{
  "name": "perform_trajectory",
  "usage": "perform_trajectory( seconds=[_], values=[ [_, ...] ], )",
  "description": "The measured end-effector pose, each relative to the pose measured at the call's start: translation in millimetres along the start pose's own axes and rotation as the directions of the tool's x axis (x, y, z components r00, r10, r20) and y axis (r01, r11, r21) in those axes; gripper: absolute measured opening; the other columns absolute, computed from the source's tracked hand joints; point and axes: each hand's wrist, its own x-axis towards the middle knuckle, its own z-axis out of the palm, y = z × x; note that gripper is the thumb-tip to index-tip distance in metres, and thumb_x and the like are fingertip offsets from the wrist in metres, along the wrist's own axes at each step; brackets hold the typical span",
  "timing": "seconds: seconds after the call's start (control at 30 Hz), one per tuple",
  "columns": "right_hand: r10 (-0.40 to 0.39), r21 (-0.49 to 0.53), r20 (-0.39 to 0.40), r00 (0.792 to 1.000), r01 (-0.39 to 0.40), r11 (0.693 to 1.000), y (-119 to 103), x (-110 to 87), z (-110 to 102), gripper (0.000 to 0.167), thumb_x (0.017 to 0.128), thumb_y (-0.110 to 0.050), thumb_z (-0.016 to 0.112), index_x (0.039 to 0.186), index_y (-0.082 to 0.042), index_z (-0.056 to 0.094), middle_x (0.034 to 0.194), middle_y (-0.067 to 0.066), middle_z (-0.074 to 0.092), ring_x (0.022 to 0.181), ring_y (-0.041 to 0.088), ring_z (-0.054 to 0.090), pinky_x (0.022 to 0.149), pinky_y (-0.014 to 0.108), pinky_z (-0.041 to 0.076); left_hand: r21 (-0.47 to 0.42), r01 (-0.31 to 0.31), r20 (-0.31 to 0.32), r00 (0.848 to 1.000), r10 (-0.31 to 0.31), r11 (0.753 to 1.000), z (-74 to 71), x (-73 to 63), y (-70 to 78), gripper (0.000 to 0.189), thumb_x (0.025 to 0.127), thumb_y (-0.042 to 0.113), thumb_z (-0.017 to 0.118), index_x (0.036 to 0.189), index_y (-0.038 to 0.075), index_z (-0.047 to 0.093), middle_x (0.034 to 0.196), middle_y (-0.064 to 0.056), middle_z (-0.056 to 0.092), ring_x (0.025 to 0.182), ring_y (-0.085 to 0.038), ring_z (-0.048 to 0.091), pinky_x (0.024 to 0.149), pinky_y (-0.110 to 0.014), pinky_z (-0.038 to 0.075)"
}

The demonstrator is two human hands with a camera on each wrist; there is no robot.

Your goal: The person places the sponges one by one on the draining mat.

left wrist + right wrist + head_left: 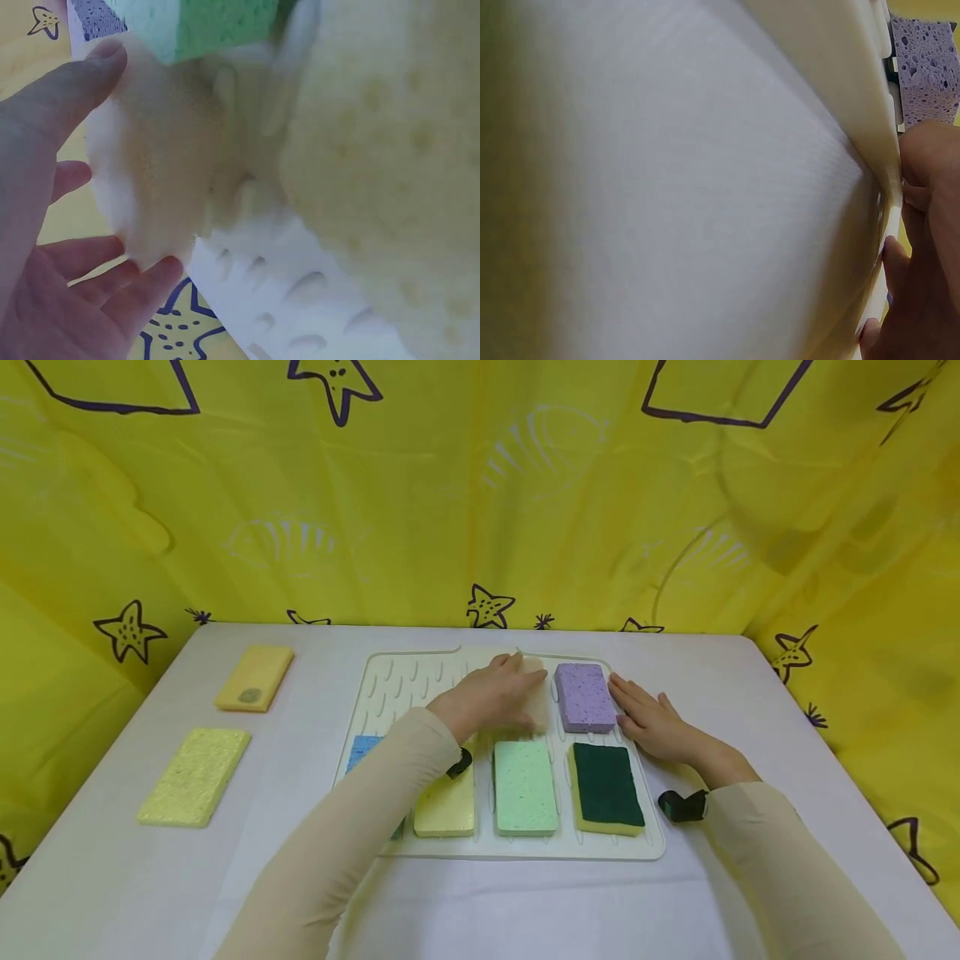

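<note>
My left hand [491, 697] holds a beige sponge [536, 697] on the white ridged mat [397, 689]. In the left wrist view the thumb is at one end of that sponge and the fingertips are at the other. Just right of it lies a purple sponge [585, 697]. Beside the purple one, my right hand [656, 724] rests at the mat's right edge with its fingers extended. A mint green sponge [525, 789], a pale yellow sponge [446, 806] and a green-topped scouring sponge [607, 785] lie in the nearer row. My left sleeve partly hides a blue sponge [363, 750].
On the white table [300, 860], left of the mat, lie an orange-yellow sponge [255, 677] with a dark round mark and a flat yellow sponge [195, 777]. A yellow patterned curtain [420, 527] hangs behind the table and at both sides.
</note>
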Motion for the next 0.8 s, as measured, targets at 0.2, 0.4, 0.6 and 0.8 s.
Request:
perform_trajectory(
  seconds=[0.2,0.4,0.6,0.8],
  values=[
    [-0.002,-0.002,-0.001,1.000,0.002,1.000,-0.6,0.4,0.4,0.063,0.106,-0.021,0.039,0.158,-0.001,0.012,0.167,0.019,0.003,0.151,0.048,0.001,0.113,0.072,-0.010,0.011,-0.004,0.076,0.997,0.003,1.000,2.9,-2.7,1.5,0.082,0.093,0.058,0.056,0.159,0.021,0.024,0.166,-0.020,0.013,0.154,-0.037,0.013,0.121,-0.046,0.028],
    [-0.017,0.001,-0.004,1.000,0.017,1.000,0.3,0.3,0.1,0.062,0.106,-0.022,0.040,0.158,-0.001,0.013,0.166,0.020,0.004,0.151,0.048,0.001,0.113,0.074,-0.009,-0.043,-0.008,0.095,0.995,0.012,0.999,4.1,-8.3,-3.6,0.081,0.094,0.062,0.051,0.160,0.030,0.015,0.169,-0.011,0.002,0.156,-0.034,0.003,0.124,-0.049,0.019],
    [-0.010,-0.008,0.003,1.000,0.010,1.000,0.8,0.3,0.0,0.063,0.106,-0.022,0.039,0.158,-0.002,0.012,0.167,0.019,0.003,0.151,0.048,0.000,0.113,0.073,-0.010,-0.063,-0.031,0.062,0.997,0.034,0.998,-0.6,-12.5,-9.7,0.081,0.095,0.062,0.050,0.160,0.031,0.013,0.169,-0.010,0.004,0.155,-0.034,0.003,0.124,-0.052,0.017],
    [-0.006,-0.005,0.006,1.000,0.006,1.000,1.4,1.1,0.6,0.063,0.106,-0.022,0.039,0.158,-0.002,0.011,0.167,0.019,0.002,0.151,0.048,-0.001,0.113,0.073,-0.011,-0.065,-0.056,0.023,0.998,0.058,0.996,-8.1,-19.1,-17.0,0.077,0.097,0.057,0.050,0.160,0.031,0.015,0.168,-0.011,0.005,0.155,-0.035,0.005,0.124,-0.051,0.017]
  ],
)
